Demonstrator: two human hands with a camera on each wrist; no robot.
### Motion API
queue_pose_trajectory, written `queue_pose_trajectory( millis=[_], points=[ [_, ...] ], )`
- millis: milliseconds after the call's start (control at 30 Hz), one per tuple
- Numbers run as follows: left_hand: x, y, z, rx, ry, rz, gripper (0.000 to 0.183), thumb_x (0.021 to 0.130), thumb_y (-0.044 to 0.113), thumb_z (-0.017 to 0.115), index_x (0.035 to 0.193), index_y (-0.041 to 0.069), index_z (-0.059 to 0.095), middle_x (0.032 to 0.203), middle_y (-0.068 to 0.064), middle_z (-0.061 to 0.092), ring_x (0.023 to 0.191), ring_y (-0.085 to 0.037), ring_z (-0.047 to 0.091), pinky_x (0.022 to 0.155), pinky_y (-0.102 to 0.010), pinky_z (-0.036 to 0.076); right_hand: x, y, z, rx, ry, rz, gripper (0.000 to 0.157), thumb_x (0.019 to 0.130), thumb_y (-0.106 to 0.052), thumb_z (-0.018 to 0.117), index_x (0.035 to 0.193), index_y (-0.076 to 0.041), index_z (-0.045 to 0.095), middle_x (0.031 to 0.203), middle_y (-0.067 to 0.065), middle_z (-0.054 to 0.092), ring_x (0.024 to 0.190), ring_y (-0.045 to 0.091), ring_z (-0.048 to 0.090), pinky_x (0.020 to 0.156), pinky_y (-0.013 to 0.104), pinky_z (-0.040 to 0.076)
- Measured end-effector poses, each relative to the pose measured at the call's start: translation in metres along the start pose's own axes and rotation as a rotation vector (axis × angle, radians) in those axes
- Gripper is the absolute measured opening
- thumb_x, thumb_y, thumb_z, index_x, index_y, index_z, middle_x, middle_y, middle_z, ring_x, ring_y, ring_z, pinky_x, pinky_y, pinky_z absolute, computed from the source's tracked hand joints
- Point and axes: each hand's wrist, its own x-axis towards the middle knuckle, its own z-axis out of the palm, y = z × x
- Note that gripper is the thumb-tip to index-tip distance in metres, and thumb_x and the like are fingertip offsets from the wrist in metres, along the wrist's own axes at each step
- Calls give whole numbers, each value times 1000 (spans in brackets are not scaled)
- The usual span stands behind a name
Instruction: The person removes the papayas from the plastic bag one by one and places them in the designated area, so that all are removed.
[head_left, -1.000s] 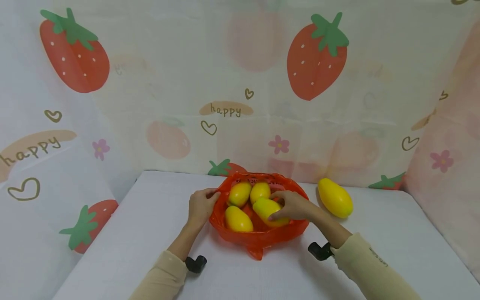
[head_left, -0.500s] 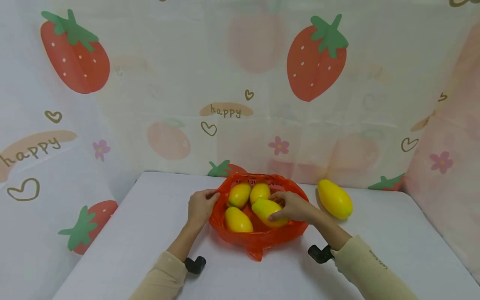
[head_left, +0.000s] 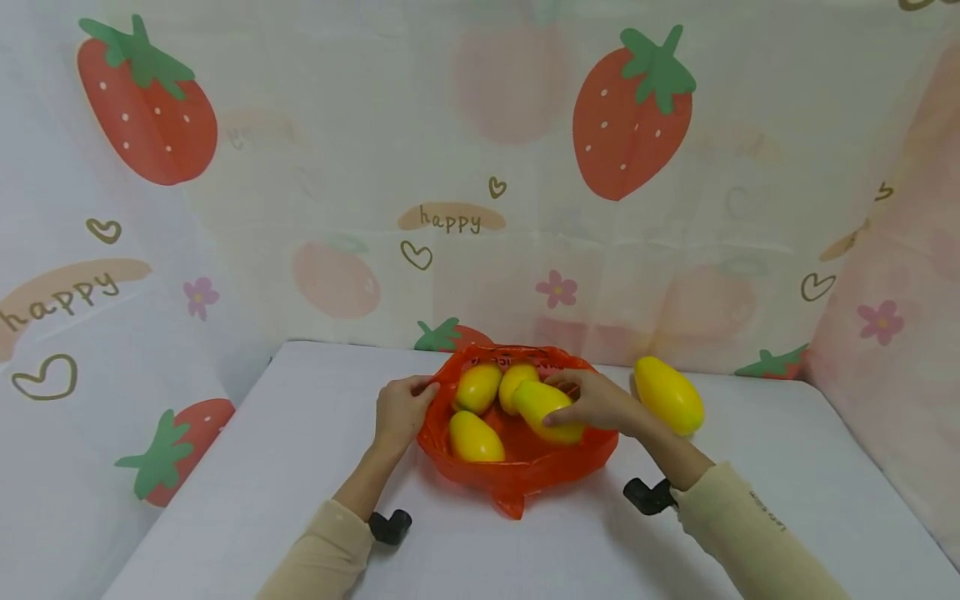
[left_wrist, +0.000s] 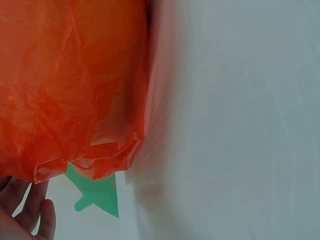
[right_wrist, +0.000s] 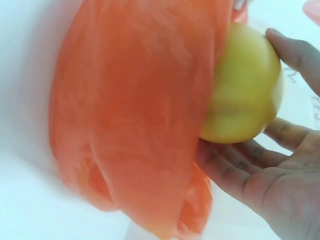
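Note:
A red plastic bag (head_left: pixel 517 477) sits on the table, its mouth spread wide. My left hand (head_left: pixel 401 413) pinches the bag's left rim; in the left wrist view its fingertips (left_wrist: pixel 32 202) are at the crumpled edge. With my right hand (head_left: pixel 597 403) I grip a yellow mango (head_left: pixel 538 407), thumb on one side and fingers on the other, over the right part of the bag's mouth. The right wrist view shows this mango (right_wrist: pixel 245 85) partly hidden by the bag's wall. Three other mangoes lie inside: front left (head_left: pixel 476 437), back left (head_left: pixel 478 387) and back middle (head_left: pixel 517 385).
One more mango (head_left: pixel 670 397) rests on the white table (head_left: pixel 315 442) to the right of the bag, beyond my right forearm. A strawberry-printed cloth (head_left: pixel 525 167) hangs behind the table and along both sides. A black wrist mount (head_left: pixel 648 496) shows below the right forearm.
My right hand has raised the mango slightly and shifted it to the right, away from the bag's middle. The left hand stays at the rim.

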Motion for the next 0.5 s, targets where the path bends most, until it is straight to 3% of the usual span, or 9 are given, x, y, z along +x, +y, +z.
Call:
queue_pose_trajectory(
  millis=[233, 400, 500],
  points=[
    [0, -1, 1, 5, -3, 4, 23, 92, 18, 67, 107, 1, 74, 100, -15, 75, 96, -30, 69, 86, -41, 58, -9, -4, -17, -3, 29, 45, 69, 79, -41, 77, 135, -10, 54, 133, 15, 58, 115, 30, 55, 94, 42, 55],
    [1, -2, 1, 9, 2, 6, 24, 92, 18, 66, 107, 1, 74, 100, -15, 75, 96, -30, 69, 86, -41, 59, -14, -6, -31, 89, 14, 109, 71, 79, -41, 77, 137, -10, 50, 136, 16, 53, 117, 30, 53, 96, 42, 54],
    [1, -2, 0, 10, 5, 8, 24, 92, 18, 66, 107, 1, 74, 100, -15, 75, 96, -30, 69, 86, -41, 59, -15, -3, -37, 126, 8, 90, 70, 81, -39, 76, 137, -9, 49, 136, 17, 52, 117, 30, 52, 94, 41, 55]
  ],
)
